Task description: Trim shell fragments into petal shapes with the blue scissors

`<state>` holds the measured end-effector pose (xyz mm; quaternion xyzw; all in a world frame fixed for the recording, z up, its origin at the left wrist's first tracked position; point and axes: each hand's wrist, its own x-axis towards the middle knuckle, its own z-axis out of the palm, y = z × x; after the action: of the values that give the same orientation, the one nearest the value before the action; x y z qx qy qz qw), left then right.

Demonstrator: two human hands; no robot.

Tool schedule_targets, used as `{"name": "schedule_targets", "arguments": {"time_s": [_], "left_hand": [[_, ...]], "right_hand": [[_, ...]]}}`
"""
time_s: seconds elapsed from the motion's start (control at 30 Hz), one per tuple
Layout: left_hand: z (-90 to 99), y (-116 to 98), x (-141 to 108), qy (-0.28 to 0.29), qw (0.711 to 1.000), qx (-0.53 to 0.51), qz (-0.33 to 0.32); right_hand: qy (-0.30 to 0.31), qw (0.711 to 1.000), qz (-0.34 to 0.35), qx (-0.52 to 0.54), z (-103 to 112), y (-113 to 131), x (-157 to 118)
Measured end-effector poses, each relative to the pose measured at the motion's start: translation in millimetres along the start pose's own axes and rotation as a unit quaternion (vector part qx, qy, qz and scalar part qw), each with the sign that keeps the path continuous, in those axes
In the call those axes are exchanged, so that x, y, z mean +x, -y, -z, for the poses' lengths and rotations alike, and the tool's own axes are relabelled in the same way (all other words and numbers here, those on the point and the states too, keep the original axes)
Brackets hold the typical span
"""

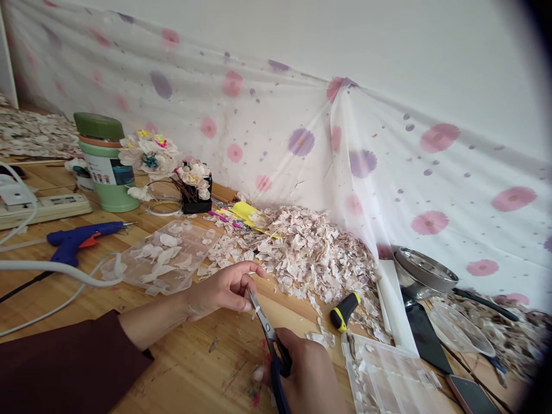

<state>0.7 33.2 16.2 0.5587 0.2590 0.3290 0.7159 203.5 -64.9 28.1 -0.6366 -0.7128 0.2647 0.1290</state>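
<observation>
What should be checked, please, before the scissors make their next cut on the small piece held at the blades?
1. Right hand grips scissors: ok.
2. Left hand pinches a small piece at the blade tips: ok.
3. Left fingertips away from the blades: not ok, they almost touch.
4. Blades open or shut: cannot tell.
5. Clear tray of petals within reach: ok.
6. Glue gun lying apart from both hands: ok.

What you cannot make out

Your right hand [308, 374] runs off the bottom edge, hiding the scissors' [268, 330] handles; whatever your left hand [226, 287] pinches at the blades is too small to tell, and the phone [472, 395] is cut off at the table's near corner.
</observation>
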Motion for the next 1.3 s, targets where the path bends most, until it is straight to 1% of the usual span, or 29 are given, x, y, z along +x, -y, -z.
{"name": "schedule_targets", "arguments": {"time_s": [0.1,0.2,0.3,0.37,0.47,0.57,0.77,0.83,0.97,1.07,1.13,1.2,1.27,1.3], "left_hand": [[-0.9,0,1,-0.008,1.0,-0.012,-0.006],[-2.1,2,2,-0.038,0.999,-0.027,-0.015],[-3.9,4,2,-0.067,0.997,-0.035,-0.014],[-5.3,5,2,-0.073,0.996,-0.04,-0.01],[-6.6,5,2,-0.075,0.996,-0.041,-0.008],[-5.9,7,3,-0.079,0.996,-0.04,-0.013],[-2.4,13,5,-0.074,0.996,-0.053,-0.013],[-2.4,12,4,-0.06,0.995,-0.075,-0.022],[-4.3,9,2,-0.027,0.993,-0.104,-0.042],[-6.8,11,3,-0.041,0.994,-0.101,-0.022],[-8.2,13,4,-0.065,0.993,-0.094,-0.001],[-7.3,11,5,-0.088,0.994,-0.063,0.008],[-2.0,3,5,-0.101,0.995,0.013,-0.006],[2.6,-3,4,-0.099,0.992,0.071,-0.017]], "right_hand": [[-0.007,1.0,0.001,0.004,-3,-5,2],[-0.015,0.999,-0.007,0.034,-6,-9,5],[-0.001,0.998,-0.006,0.062,-7,-11,6],[0.003,0.997,-0.006,0.072,-7,-11,7],[-0.006,0.996,-0.002,0.088,-8,-13,7],[-0.014,0.993,0.017,0.113,-11,-17,7],[-0.051,0.987,0.078,0.13,-17,-23,5],[-0.057,0.985,0.091,0.132,-17,-23,4],[-0.06,0.986,0.088,0.129,-18,-22,3],[-0.044,0.99,0.08,0.11,-18,-21,4],[-0.035,0.992,0.068,0.102,-16,-19,5],[-0.035,0.993,0.054,0.1,-15,-17,5],[-0.034,0.993,0.043,0.104,-13,-15,5],[-0.032,0.993,0.041,0.107,-12,-15,4]]}}
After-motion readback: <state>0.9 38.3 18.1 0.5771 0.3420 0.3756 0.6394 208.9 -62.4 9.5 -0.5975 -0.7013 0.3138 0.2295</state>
